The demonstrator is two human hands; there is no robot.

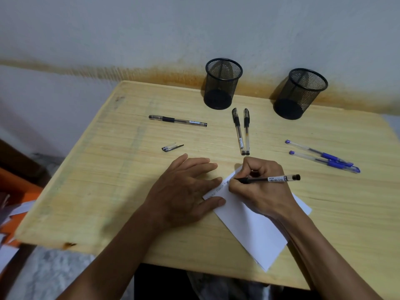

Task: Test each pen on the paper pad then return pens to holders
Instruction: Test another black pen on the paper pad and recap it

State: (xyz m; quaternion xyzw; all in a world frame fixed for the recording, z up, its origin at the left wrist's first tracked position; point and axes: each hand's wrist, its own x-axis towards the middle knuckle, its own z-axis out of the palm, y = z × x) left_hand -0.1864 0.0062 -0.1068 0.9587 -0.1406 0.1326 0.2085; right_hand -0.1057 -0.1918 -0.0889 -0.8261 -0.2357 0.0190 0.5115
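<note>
Right hand [258, 187], pen [272, 179] on paper [249, 221]

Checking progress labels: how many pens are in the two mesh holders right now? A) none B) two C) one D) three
A: both mesh holders show bare insides; five capped pens lie on the table, and the right hand writes with a sixth pen on the paper.
</note>
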